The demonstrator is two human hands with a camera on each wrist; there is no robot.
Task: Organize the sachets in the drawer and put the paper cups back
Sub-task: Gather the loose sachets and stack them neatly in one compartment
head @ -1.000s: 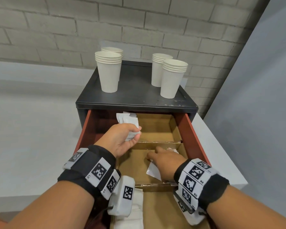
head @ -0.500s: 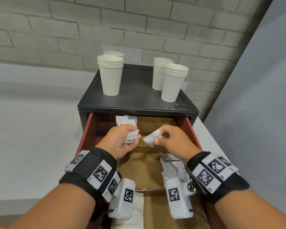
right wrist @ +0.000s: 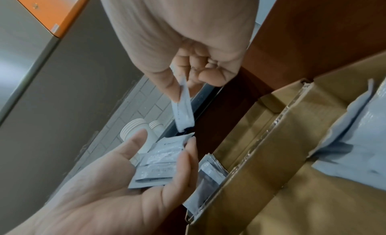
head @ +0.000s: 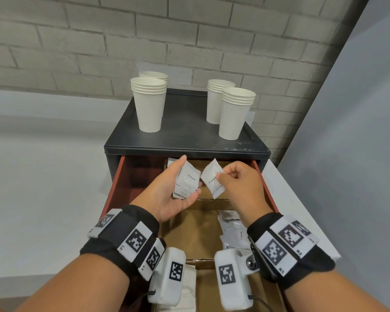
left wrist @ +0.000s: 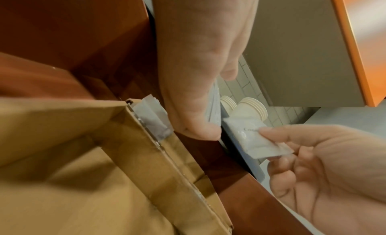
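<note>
My left hand hovers palm up over the back of the open red drawer. It cradles a stack of white "Cream" sachets, fingers curled under the lower edge, thumb lifted off. Just to its right, my right hand pinches a single Cream sachet between thumb and forefinger, its corner almost touching the stack. In the right wrist view that sachet hangs edge-on above the stack. Several stacks of white paper cups stand on the black cabinet top.
Cardboard dividers split the drawer into compartments. More sachets stand upright in the back one, and loose sachets lie at the right of the middle one. White paper items fill the front compartment. A brick wall stands behind.
My right hand rose from the middle compartment with one sachet and brought it beside the left hand. The left hand turned palm up and lifted its thumb off the stack.
</note>
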